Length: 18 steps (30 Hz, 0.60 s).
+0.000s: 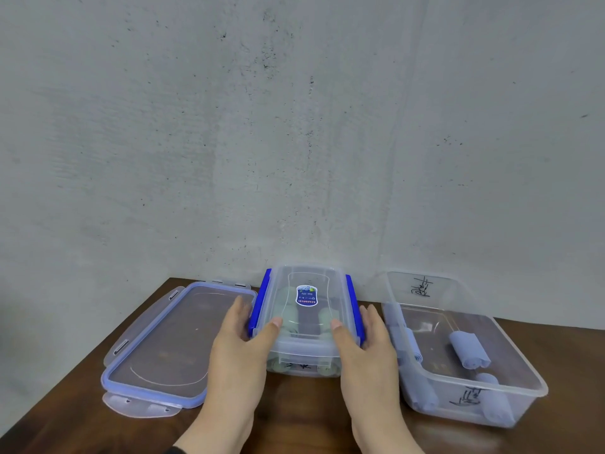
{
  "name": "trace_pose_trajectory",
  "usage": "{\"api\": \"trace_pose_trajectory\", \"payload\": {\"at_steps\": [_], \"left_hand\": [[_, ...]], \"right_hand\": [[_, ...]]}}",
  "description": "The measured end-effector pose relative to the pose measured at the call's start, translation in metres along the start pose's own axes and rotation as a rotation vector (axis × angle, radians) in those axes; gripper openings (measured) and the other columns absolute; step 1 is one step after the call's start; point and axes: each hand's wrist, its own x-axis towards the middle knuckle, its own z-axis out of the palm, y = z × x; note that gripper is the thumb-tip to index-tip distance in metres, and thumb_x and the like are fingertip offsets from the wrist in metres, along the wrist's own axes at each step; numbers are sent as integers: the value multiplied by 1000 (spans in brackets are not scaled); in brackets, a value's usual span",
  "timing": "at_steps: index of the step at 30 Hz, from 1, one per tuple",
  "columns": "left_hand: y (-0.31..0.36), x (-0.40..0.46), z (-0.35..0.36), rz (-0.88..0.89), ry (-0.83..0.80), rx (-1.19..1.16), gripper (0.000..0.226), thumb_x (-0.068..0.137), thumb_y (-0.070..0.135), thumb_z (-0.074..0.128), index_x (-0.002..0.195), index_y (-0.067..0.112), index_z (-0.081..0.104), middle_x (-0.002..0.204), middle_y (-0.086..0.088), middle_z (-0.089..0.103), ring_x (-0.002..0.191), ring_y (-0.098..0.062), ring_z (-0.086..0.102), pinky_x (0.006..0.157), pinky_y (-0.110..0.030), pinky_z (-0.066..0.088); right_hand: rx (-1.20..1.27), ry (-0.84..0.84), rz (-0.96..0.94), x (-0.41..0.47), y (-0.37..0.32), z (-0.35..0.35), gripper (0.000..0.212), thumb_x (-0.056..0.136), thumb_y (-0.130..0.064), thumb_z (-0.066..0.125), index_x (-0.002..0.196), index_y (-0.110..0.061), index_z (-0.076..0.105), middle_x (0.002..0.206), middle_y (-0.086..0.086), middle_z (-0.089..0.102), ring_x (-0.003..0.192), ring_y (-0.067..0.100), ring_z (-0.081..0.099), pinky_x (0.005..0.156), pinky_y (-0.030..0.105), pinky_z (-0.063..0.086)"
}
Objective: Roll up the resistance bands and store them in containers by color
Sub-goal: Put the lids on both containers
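The lidded container [306,319] sits at the middle of the dark wooden table [82,371], a clear rectangular box with a blue clasp [260,301] folded down along each long side and an oval blue sticker [306,295] on its transparent lid. Through the lid and the near wall show pale green rolled bands [288,317], lying either side of a darker strip; black handwriting marks the near wall, too small to read. At 9 o'clock from this box lies a loose lid [163,345], flat on the table, clear with a pale blue rim and its flaps spread outward, just beside the box and partly under the left hand's fingers. At 3 o'clock stands a larger open container [510,352] of clear plastic, black scribbles on its far and near walls, holding several blue rolled bands [468,350]; one lies near the middle of its floor, others crowd along the left wall and the near corner. A grey concrete wall [294,126] rises behind everything at 12 o'clock. The left hand [240,347] grasps the box from 9 o'clock, thumb laid on the lid's near corner and fingers wrapped over the blue clasp. The right hand [366,347] mirrors it from 3 o'clock, thumb on the lid and fingers curled against the opposite clasp. The box rests between both palms, its base on the table.
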Motion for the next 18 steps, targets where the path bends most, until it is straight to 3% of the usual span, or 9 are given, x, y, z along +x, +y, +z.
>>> {"api": "trace_pose_trajectory", "payload": {"at_steps": [2,5,9,14,18], "left_hand": [[1,1,0,-23,-68,14,35,93,23,67,123,38,58,101,22,72,91,2,69,68,-15,55],[1,1,0,-37,-122,15,35,96,24,62,129,34,59,107,13,74,100,-9,71,78,-28,59],[7,-1,0,-19,-144,21,28,100,20,56,122,36,62,102,16,74,96,-3,70,66,-13,54],[9,0,-1,-28,-146,90,36,101,27,53,136,32,55,108,15,72,97,3,67,63,-10,52],[7,2,-2,-18,-152,139,35,101,29,52,136,30,56,109,17,72,97,4,67,65,-9,51]], "right_hand": [[10,-54,6,1,0,-1,39,92,-26,67,128,-34,58,114,-13,71,101,5,69,84,32,59],[10,-107,8,1,-1,-1,35,96,-23,60,128,-36,58,111,-12,72,100,8,70,86,35,59],[-56,-98,-24,2,1,0,34,99,-22,53,129,-37,57,110,-13,72,99,5,69,85,32,58],[-93,-91,-49,0,-2,2,33,100,-17,49,127,-34,59,107,-12,73,94,1,69,70,15,54],[-107,-70,-46,-2,-4,4,29,102,-24,48,126,-39,54,111,-17,69,94,-8,64,68,6,48]]}}
